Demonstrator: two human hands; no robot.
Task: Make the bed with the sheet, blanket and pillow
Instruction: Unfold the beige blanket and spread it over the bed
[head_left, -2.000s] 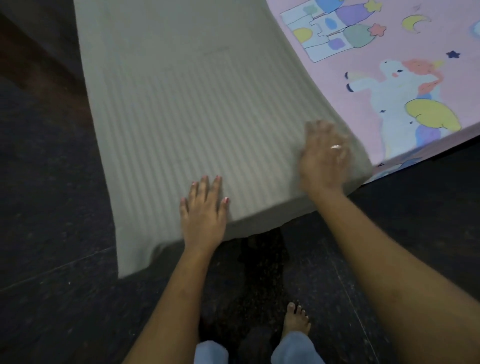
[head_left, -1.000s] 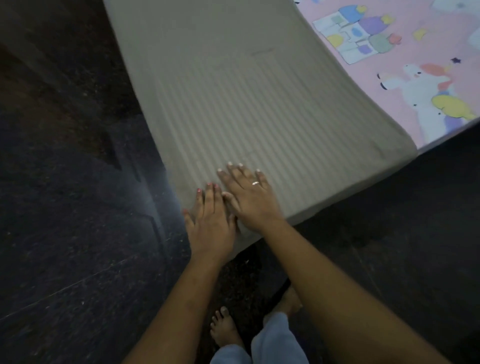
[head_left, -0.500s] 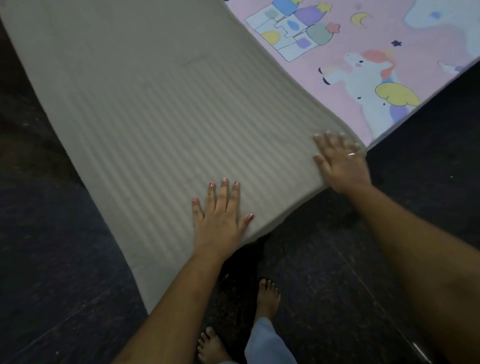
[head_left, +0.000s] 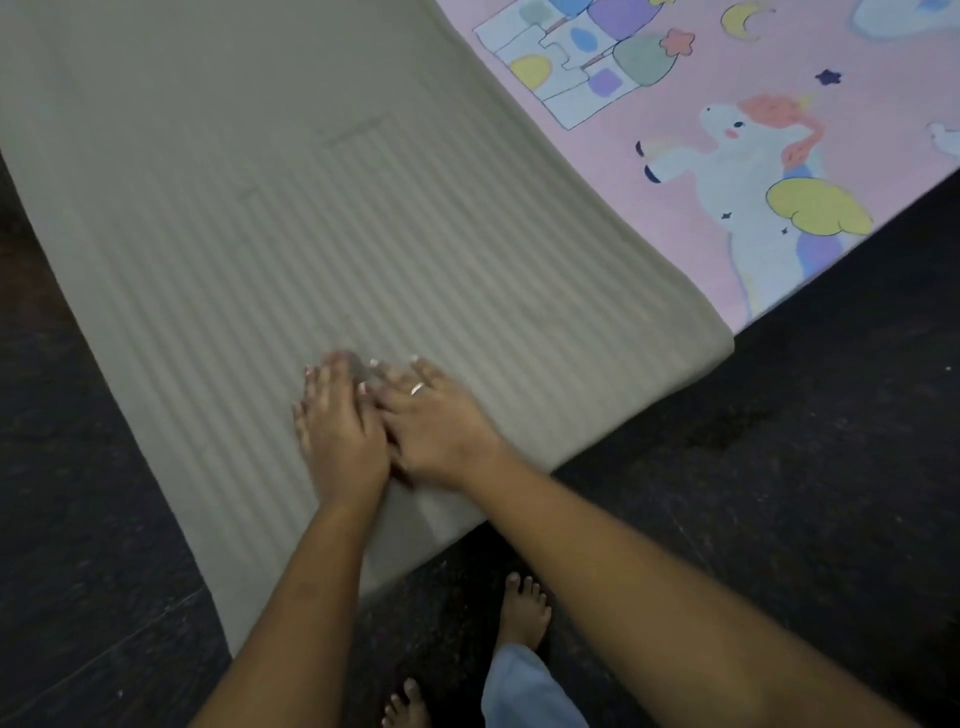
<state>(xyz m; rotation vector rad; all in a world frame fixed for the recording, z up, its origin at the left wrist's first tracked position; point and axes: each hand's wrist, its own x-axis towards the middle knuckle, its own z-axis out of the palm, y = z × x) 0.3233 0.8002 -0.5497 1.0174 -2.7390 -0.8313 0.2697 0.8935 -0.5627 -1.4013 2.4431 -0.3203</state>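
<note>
Item 1, fingers: your left hand (head_left: 340, 436) lies palm down on the grey striped blanket (head_left: 322, 249), fingers (head_left: 318, 387) straight and released, gripping nothing; the fingertips are blurred. Your right hand (head_left: 436, 423) lies flat just beside it, touching it along the thumb side, fingers (head_left: 423, 371) likewise straight and relaxed on the cloth, with a ring (head_left: 417, 388) on one of them

Item 2, blanket: the landmark for this list. It is spread smooth, its stripes running away from you, and both your hands press on it close to its near edge, roughly midway along that edge. The near edge drops over the side towards the floor; a faint rectangular seam shows in the cloth beyond your hands

Item 3, sheet (head_left: 779, 104): pink, printed with a unicorn, a castle, a moon and stars. It lies to the right of the blanket and touches it, and the blanket's right edge rests over it. Its corner ends just past the blanket's near right corner

Item 4, floor (head_left: 805, 467): dark, speckled, on the left, the near side and the right of the blanket

Item 5, your bare feet (head_left: 524, 608): on the floor just short of the blanket's near edge, with a pale blue trouser leg (head_left: 530, 691) above one of them
</note>
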